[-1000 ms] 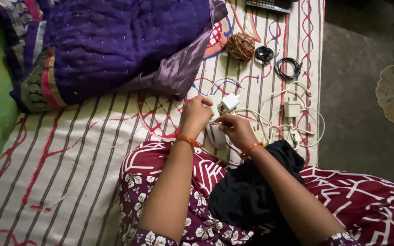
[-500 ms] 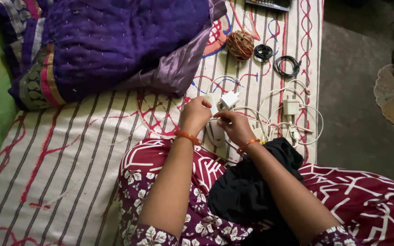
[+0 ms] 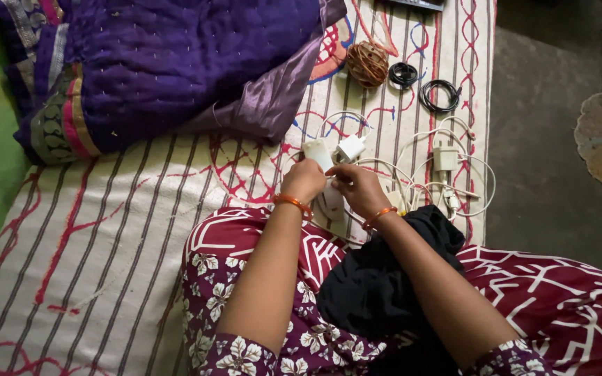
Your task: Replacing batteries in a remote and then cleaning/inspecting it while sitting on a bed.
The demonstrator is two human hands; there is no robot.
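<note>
While the left hand [image 3: 306, 179] and right hand [image 3: 357, 186] have barely moved since a second ago, both stay closed on a thin white cable [image 3: 384, 166], so the winding goes on. White chargers [image 3: 336, 150] lie just beyond, on a striped bed sheet [image 3: 106, 230] beside a purple quilt [image 3: 175, 63] and grey floor [image 3: 545, 174].
</note>
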